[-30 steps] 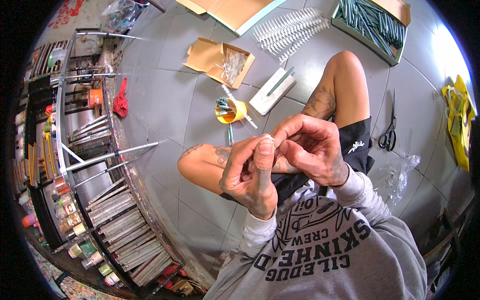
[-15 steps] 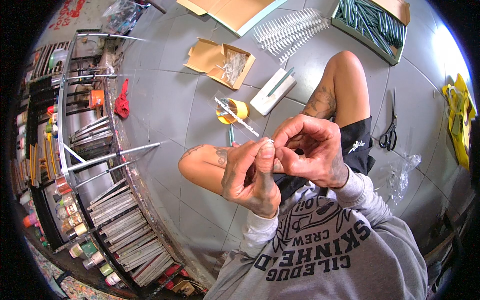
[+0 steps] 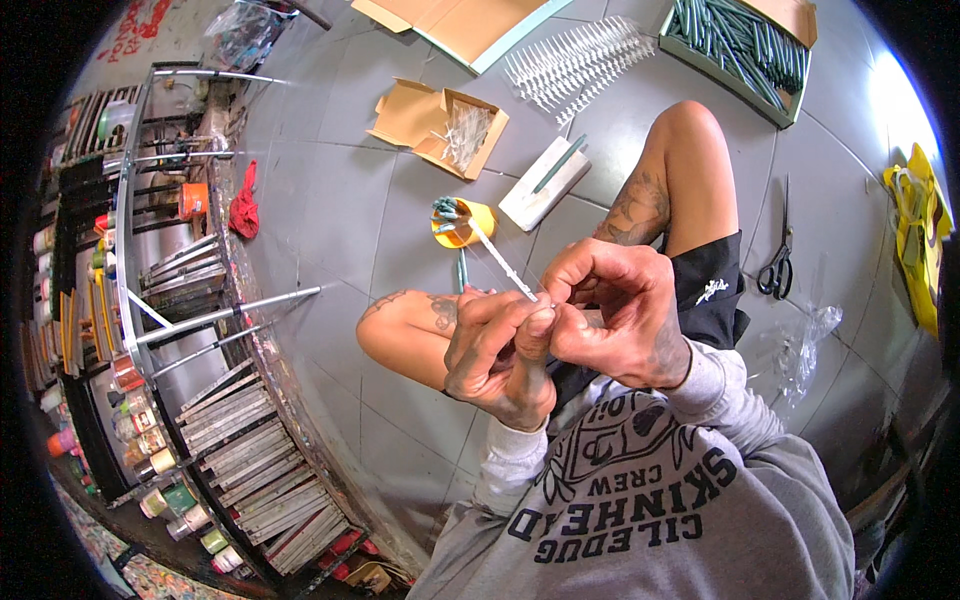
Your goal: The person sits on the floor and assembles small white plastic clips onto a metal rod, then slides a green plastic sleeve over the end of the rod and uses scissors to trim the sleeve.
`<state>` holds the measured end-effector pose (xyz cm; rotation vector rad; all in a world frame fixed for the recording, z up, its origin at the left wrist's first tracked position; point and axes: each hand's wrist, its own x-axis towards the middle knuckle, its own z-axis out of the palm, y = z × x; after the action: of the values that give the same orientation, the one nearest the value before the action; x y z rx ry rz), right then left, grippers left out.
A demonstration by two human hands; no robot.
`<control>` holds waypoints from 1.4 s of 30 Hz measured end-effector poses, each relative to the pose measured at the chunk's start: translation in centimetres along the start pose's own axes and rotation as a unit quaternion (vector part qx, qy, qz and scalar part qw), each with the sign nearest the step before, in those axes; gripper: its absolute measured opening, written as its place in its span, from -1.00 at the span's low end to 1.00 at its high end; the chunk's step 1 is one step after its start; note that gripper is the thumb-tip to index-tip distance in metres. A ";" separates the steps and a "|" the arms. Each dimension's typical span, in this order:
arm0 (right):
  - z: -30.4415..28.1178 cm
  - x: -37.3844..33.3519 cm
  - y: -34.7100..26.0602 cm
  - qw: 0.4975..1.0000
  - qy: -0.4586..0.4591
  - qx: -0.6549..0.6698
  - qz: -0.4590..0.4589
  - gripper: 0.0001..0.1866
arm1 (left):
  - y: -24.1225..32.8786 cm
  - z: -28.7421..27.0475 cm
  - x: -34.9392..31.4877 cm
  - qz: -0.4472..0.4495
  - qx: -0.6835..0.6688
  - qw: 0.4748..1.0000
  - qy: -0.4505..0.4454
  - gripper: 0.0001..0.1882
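Note:
A narrow clear strip with white lettering point(image 3: 503, 265) slants up and away from my fingers, seen nearly edge-on. My left hand point(image 3: 503, 355) pinches its near end between thumb and fingers. Right beside that pinch, the thumb and forefinger of my right hand point(image 3: 625, 318) are closed at the strip's near corner; the exact contact is hidden by the fingertips. Beyond the strip's far end lies a yellow cup point(image 3: 484, 217) with several dark green pens point(image 3: 450, 211) in it. A white block point(image 3: 533, 208) with one green pen point(image 3: 560, 163) on top is farther right.
Ahead are a small cardboard box point(image 3: 408, 128) of clear pieces, rows of white-lettered strips point(image 3: 575, 65) and a box of green pens point(image 3: 740, 50). Black scissors point(image 3: 776, 275), crumpled clear plastic point(image 3: 808, 345) and a yellow bag point(image 3: 915, 235) lie right. A metal-framed rack point(image 3: 222, 310) stands left.
The strip has turned from showing its flat lettered face to nearly edge-on, uncovering the pens in the cup. Both hands have shifted slightly and stay close together at its near end.

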<state>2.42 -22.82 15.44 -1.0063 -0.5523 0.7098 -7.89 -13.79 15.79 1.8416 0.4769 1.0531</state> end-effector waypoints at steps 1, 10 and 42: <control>-0.4 0.0 0.0 0.999 -0.009 -0.051 -0.018 -0.93 | 0.1 -0.1 0.1 0.002 0.005 1.000 -0.006 -0.91; 0.3 -0.3 0.3 0.992 -0.004 0.122 0.034 -0.91 | 1.1 0.2 0.6 -0.007 0.000 0.999 0.032 -0.89; 0.6 -1.0 0.6 0.995 0.000 0.094 0.024 -0.84 | 1.2 -0.3 0.5 0.003 0.021 1.000 0.018 -0.92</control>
<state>1.20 -23.05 15.07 -0.8462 -0.4534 0.7895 -8.04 -13.89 17.16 1.8643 0.5196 1.0894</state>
